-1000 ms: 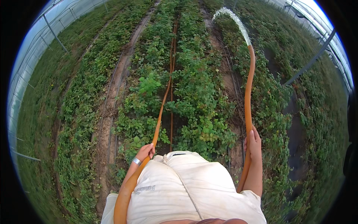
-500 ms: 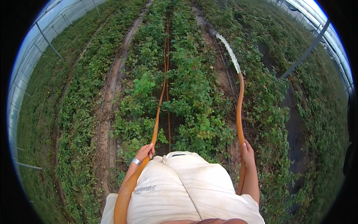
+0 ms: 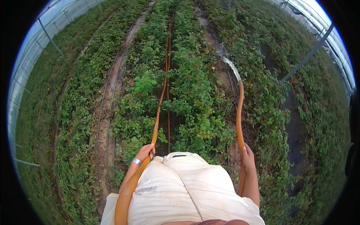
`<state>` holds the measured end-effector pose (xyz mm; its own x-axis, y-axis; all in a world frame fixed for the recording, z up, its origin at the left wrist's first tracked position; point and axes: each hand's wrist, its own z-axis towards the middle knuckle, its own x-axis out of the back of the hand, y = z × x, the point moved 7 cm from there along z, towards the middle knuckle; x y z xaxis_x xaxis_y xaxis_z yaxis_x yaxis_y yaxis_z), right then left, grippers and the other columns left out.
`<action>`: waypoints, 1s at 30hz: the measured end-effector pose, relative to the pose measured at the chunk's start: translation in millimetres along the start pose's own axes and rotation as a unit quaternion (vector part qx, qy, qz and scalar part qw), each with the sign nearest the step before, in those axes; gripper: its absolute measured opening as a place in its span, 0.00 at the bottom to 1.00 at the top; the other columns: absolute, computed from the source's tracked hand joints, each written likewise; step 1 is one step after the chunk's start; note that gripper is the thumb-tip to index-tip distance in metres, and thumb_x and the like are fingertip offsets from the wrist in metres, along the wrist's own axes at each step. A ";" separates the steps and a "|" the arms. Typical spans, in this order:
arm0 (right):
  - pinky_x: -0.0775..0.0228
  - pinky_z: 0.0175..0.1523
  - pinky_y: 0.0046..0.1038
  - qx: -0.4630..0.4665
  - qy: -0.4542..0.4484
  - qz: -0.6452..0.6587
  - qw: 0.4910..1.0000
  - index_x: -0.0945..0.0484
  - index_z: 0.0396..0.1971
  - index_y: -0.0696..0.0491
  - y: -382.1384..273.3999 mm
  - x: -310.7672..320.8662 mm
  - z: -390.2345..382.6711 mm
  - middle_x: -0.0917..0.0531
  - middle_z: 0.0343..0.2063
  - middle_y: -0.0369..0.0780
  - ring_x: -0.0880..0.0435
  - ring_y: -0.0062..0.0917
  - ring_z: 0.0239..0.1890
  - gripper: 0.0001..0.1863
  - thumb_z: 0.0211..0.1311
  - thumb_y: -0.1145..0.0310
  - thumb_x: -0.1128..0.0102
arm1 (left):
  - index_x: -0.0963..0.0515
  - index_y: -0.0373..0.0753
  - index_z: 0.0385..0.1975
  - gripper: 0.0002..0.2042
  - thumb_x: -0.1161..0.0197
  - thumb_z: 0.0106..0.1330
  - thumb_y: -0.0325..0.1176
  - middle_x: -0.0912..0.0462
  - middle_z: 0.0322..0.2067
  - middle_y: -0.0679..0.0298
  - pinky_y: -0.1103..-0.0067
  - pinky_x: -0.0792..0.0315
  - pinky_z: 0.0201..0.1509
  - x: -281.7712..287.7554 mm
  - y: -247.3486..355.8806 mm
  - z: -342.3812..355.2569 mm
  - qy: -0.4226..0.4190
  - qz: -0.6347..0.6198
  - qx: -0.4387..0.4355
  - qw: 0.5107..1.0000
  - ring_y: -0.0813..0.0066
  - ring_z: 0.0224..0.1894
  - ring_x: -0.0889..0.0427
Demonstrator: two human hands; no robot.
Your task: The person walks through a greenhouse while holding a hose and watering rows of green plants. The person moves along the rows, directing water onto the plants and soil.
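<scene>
An orange hose runs from the far rows to my left hand, which is closed around it at my waist. From there it passes up along my left side. On the right, my right hand grips the hose's outlet length, which rises forward with a slight bend. Water pours from its open end and arcs forward and left, breaking into spray over the strip between the plants. The fingers of my right hand are partly hidden behind the hose.
Leafy green plants grow in long rows ahead and on both sides. Bare soil strips with thin dark pipes lie between them. Another hose length runs along the middle gap. A slanted metal pole stands at right, under a plastic-covered frame.
The hose's outlet end has dipped slightly toward me. Its water stream is now shorter and scatters into spray at the far end. Both hands keep their grip.
</scene>
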<state>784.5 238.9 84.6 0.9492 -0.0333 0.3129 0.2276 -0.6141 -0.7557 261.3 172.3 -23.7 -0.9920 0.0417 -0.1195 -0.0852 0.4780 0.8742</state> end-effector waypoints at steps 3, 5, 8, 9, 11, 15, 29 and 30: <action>0.33 0.19 0.25 0.027 -0.005 0.003 1.000 0.35 0.68 0.47 -24.2 -1.8 -3.5 0.26 0.18 0.34 0.29 0.18 0.14 0.24 0.77 0.58 0.58 | 0.25 0.38 0.23 0.23 0.54 0.77 0.48 0.25 0.18 0.69 0.86 0.31 0.21 0.6 -2.5 -0.2 0.001 -0.004 -0.001 1.000 0.83 0.15 0.28; 0.33 0.19 0.24 0.051 -0.004 0.005 0.999 0.35 0.68 0.47 -37.0 -1.3 -0.4 0.26 0.18 0.34 0.29 0.18 0.14 0.24 0.77 0.58 0.58 | 0.25 0.39 0.23 0.23 0.54 0.77 0.48 0.25 0.17 0.69 0.86 0.31 0.21 -0.6 0.8 -1.5 0.004 -0.004 -0.005 1.000 0.83 0.14 0.28; 0.33 0.19 0.23 0.082 -0.006 0.012 0.997 0.34 0.68 0.47 -58.4 -0.1 0.0 0.27 0.17 0.35 0.30 0.17 0.13 0.23 0.77 0.59 0.58 | 0.26 0.39 0.23 0.23 0.53 0.77 0.48 0.25 0.17 0.69 0.86 0.31 0.21 -1.7 3.8 -4.2 0.012 -0.005 -0.006 1.000 0.83 0.14 0.28; 0.33 0.19 0.22 0.094 -0.008 0.015 0.995 0.34 0.68 0.47 -67.7 -0.9 -2.6 0.27 0.17 0.35 0.30 0.17 0.13 0.23 0.77 0.59 0.58 | 0.26 0.39 0.23 0.23 0.53 0.77 0.48 0.25 0.17 0.69 0.86 0.31 0.21 -1.6 3.5 -5.1 0.013 -0.004 -0.006 1.000 0.83 0.14 0.28; 0.34 0.18 0.22 0.120 -0.012 0.022 0.992 0.34 0.67 0.48 -82.4 -2.8 -4.8 0.26 0.18 0.34 0.30 0.16 0.12 0.23 0.77 0.59 0.58 | 0.26 0.39 0.23 0.23 0.53 0.77 0.48 0.25 0.17 0.69 0.85 0.31 0.21 -1.2 3.0 -6.8 0.014 -0.002 -0.007 1.000 0.83 0.15 0.28; 0.35 0.17 0.20 0.152 -0.010 0.039 0.988 0.34 0.68 0.48 -99.6 -6.3 -4.0 0.27 0.18 0.34 0.30 0.16 0.13 0.24 0.77 0.59 0.58 | 0.26 0.39 0.24 0.23 0.54 0.77 0.49 0.26 0.16 0.69 0.85 0.32 0.21 -0.7 0.8 -8.7 0.017 0.000 -0.010 1.000 0.83 0.14 0.28; 0.35 0.19 0.20 0.176 -0.055 0.081 0.980 0.35 0.68 0.47 -116.5 -38.3 0.2 0.27 0.18 0.32 0.30 0.14 0.15 0.24 0.77 0.57 0.57 | 0.25 0.39 0.23 0.23 0.53 0.77 0.48 0.24 0.18 0.69 0.86 0.31 0.21 -0.3 1.2 -14.1 0.018 -0.029 -0.009 0.999 0.83 0.14 0.28; 0.35 0.19 0.20 0.169 -0.056 0.077 0.981 0.35 0.68 0.47 -114.0 -39.4 1.0 0.27 0.18 0.32 0.29 0.14 0.15 0.24 0.77 0.57 0.57 | 0.25 0.39 0.23 0.23 0.53 0.77 0.48 0.25 0.17 0.69 0.86 0.31 0.21 -0.2 1.5 -14.7 0.017 -0.027 -0.009 0.999 0.83 0.14 0.28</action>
<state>721.4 311.0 157.9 0.9917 -0.0068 0.1287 0.1202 -0.3107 -0.9429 260.0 160.1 -15.5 -0.9886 -0.0141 -0.1498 -0.1393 0.4631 0.8753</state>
